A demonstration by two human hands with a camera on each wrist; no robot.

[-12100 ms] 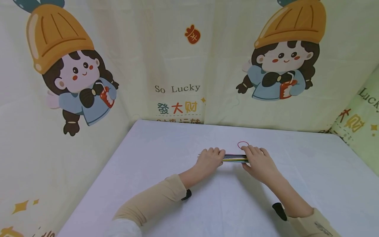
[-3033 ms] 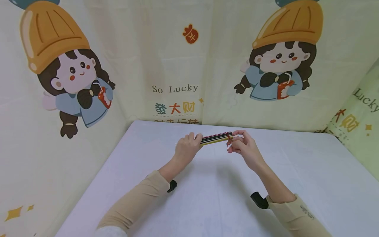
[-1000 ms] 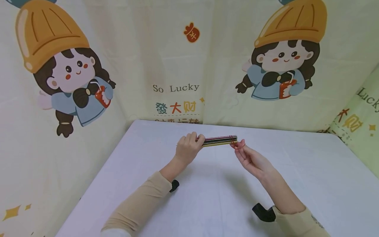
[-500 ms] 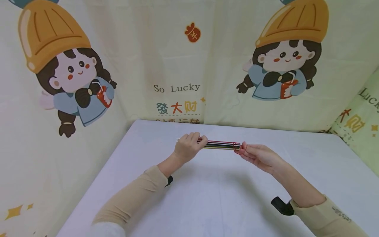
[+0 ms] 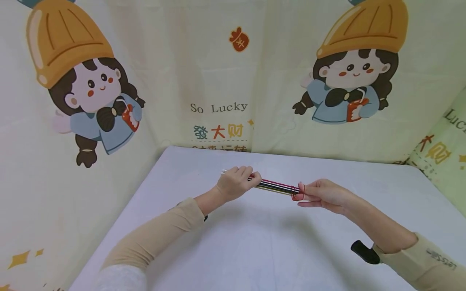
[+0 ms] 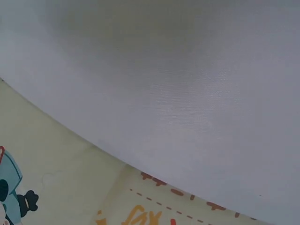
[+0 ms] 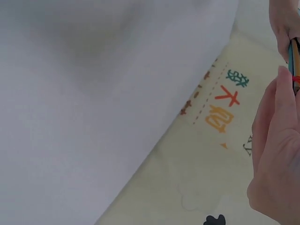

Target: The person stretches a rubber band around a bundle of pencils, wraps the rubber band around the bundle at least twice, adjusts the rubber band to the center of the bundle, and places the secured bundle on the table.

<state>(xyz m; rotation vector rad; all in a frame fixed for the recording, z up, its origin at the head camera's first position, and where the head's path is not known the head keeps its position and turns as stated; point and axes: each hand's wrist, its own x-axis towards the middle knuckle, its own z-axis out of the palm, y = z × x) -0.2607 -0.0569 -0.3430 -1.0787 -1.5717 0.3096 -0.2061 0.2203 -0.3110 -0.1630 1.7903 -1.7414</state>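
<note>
Head view: my left hand (image 5: pixel 236 184) grips the sticks (image 5: pixel 274 186), my right hand (image 5: pixel 329 195) holds the red band (image 5: pixel 293 190) at three o'clock, apparently mid-wrap and needing stretch.

Red band (image 5: pixel 292 194), multicoloured sticks (image 5: pixel 275 186), white table (image 5: pixel 255 250), cartoon-printed cream backdrop (image 5: pixel 273 81)

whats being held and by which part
A bundle of thin sticks, held near its white-tipped end by the left grip. The right grip touches a red band at the other end; whether it pinches cannot be told.
</note>
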